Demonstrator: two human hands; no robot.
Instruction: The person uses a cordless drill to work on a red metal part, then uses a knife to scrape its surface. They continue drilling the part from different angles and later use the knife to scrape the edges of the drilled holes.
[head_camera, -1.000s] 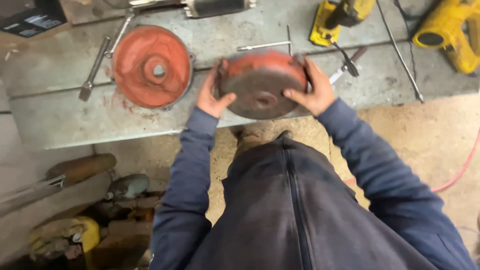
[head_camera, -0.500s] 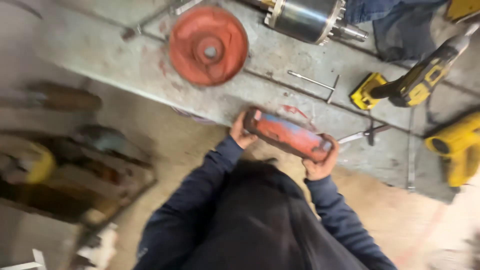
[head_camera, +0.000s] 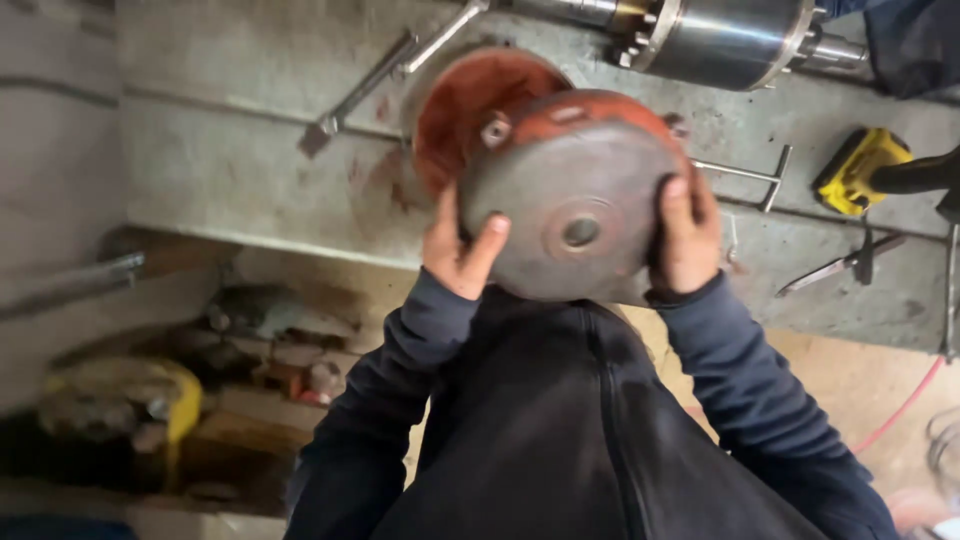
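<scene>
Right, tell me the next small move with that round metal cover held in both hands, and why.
Probably lower the round cover flat onto a bare part of the bench. Both the left hand and the right hand grip its rim and hold it in the air, tilted toward the camera, hiding part of the red disc behind it. It looks heavy.

- A steel cylinder (head_camera: 720, 40) is lying along the grey workbench (head_camera: 220, 170).
- A yellow power tool (head_camera: 860, 170) is resting near a T-handle key (head_camera: 755, 175).
- Pliers (head_camera: 840, 265) are lying at the bench edge.
</scene>
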